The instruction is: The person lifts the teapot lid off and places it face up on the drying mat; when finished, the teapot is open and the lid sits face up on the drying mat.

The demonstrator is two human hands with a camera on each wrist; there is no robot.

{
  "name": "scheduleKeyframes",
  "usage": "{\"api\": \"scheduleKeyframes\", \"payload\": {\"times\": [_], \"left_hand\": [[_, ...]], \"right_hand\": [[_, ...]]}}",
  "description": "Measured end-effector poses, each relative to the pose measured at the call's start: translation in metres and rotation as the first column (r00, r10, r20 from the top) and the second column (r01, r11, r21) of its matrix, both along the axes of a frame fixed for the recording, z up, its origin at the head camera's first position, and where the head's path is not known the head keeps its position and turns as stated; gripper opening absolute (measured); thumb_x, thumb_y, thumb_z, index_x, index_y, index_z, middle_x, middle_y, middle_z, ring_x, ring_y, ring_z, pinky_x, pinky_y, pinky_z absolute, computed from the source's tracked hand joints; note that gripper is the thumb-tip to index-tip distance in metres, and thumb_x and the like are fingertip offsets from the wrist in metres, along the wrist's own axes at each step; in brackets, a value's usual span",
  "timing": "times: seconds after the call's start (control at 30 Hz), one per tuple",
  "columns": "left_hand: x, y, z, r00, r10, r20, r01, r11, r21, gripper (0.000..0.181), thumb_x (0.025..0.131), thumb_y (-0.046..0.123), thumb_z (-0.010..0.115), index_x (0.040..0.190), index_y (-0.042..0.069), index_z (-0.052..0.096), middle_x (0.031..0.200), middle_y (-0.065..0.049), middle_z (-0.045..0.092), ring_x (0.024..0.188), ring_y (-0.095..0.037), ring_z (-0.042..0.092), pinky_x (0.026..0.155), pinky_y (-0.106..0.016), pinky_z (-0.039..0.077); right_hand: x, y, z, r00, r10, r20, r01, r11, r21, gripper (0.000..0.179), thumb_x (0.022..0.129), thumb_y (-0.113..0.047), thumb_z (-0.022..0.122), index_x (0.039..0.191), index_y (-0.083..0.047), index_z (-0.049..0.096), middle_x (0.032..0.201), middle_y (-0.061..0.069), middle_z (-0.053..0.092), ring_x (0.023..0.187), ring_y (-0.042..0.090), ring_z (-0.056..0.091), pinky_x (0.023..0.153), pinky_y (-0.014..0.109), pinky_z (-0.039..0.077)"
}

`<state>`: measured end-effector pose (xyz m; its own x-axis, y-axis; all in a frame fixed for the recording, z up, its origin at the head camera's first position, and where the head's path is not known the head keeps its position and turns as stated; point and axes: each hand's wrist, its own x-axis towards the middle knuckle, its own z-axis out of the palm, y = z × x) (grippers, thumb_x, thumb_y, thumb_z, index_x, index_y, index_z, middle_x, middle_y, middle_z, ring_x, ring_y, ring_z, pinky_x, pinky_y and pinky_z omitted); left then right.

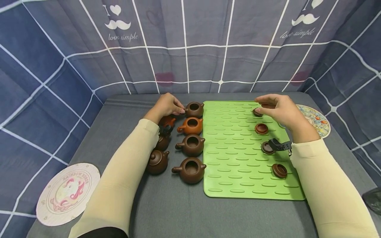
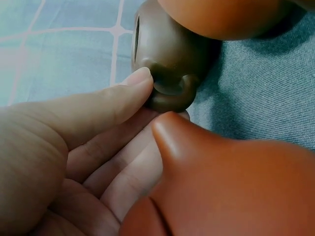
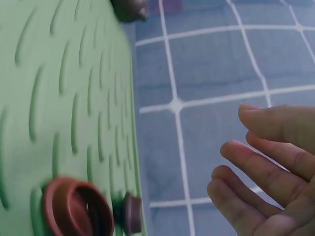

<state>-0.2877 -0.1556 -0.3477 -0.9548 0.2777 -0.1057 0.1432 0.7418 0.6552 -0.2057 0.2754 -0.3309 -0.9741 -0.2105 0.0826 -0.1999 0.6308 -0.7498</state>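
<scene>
At the back, my left hand (image 1: 166, 106) pinches the handle of a small dark brown teapot (image 1: 193, 113) between thumb and fingers. That teapot stands lidless, its round opening upward. In the left wrist view, an orange-red teapot (image 2: 236, 182) with its spout toward the fingers sits close beside the hand. An orange lidless teapot (image 1: 191, 127) stands just in front of the small one. My right hand (image 1: 282, 109) hovers with loosely spread fingers above the green mat (image 1: 232, 148), near a small dark lid (image 1: 257, 113). Nothing is held in it.
Larger brown lidless teapots (image 1: 192, 148) continue the row toward me. Left of them are lidded teapots (image 1: 157, 162), partly behind my left arm. More upturned lids (image 1: 279, 171) lie on the mat. A pink round mat (image 1: 69, 195) lies left, and a patterned round mat (image 1: 318, 122) right.
</scene>
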Motion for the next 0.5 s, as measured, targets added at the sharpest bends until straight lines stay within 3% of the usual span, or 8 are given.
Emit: {"api": "scheduleKeyframes", "payload": {"times": [0.17, 0.2, 0.33, 0.43, 0.5], "left_hand": [[0.002, -0.002, 0.002, 1.0, -0.008, -0.018, 0.008, 1.0, -0.025, 0.015, 0.091, 0.016, 0.087, 0.102, 0.006, 0.085, 0.097, -0.008, 0.079, 0.081, -0.02, 0.077, 0.087, -0.037, 0.058], [0.003, -0.002, 0.003, 0.999, -0.015, -0.033, 0.014, 0.999, -0.041, 0.016, 0.091, 0.017, 0.087, 0.103, 0.006, 0.085, 0.097, -0.008, 0.079, 0.081, -0.021, 0.077, 0.085, -0.036, 0.058], [0.005, 0.0, 0.007, 0.992, -0.069, -0.11, 0.057, 0.993, -0.108, 0.016, 0.093, 0.02, 0.086, 0.102, 0.008, 0.086, 0.09, -0.008, 0.078, 0.081, -0.026, 0.075, 0.071, -0.034, 0.057], [0.009, 0.004, 0.014, 0.978, -0.108, -0.176, 0.082, 0.985, -0.153, 0.015, 0.094, 0.023, 0.085, 0.098, 0.01, 0.087, 0.085, -0.008, 0.078, 0.076, -0.028, 0.069, 0.065, -0.034, 0.051], [0.014, 0.006, 0.02, 0.97, -0.123, -0.209, 0.088, 0.982, -0.169, 0.014, 0.094, 0.024, 0.084, 0.096, 0.011, 0.087, 0.083, -0.006, 0.077, 0.074, -0.025, 0.065, 0.065, -0.035, 0.049]], "right_hand": [[0.012, -0.02, 0.001, 0.996, 0.082, -0.026, -0.084, 0.995, -0.056, 0.046, 0.102, -0.019, 0.075, 0.142, 0.0, 0.063, 0.14, 0.019, 0.063, 0.122, 0.03, 0.064, 0.089, 0.017, 0.05], [0.014, -0.025, 0.001, 0.994, 0.103, -0.031, -0.105, 0.992, -0.066, 0.046, 0.102, -0.018, 0.075, 0.142, 0.001, 0.063, 0.14, 0.019, 0.063, 0.121, 0.028, 0.065, 0.088, 0.016, 0.05], [0.026, -0.04, 0.002, 0.985, 0.171, -0.022, -0.173, 0.977, -0.126, 0.044, 0.102, -0.016, 0.074, 0.142, -0.002, 0.064, 0.141, 0.017, 0.063, 0.096, 0.02, 0.065, 0.061, 0.024, 0.051], [0.033, -0.053, 0.002, 0.972, 0.228, -0.054, -0.233, 0.959, -0.158, 0.041, 0.102, -0.012, 0.074, 0.14, -0.001, 0.065, 0.139, 0.016, 0.064, 0.097, 0.017, 0.063, 0.064, 0.027, 0.054], [0.036, -0.063, 0.001, 0.959, 0.27, -0.085, -0.28, 0.946, -0.16, 0.04, 0.101, -0.009, 0.074, 0.138, 0.002, 0.066, 0.138, 0.016, 0.065, 0.106, 0.02, 0.066, 0.083, 0.028, 0.057]]}}
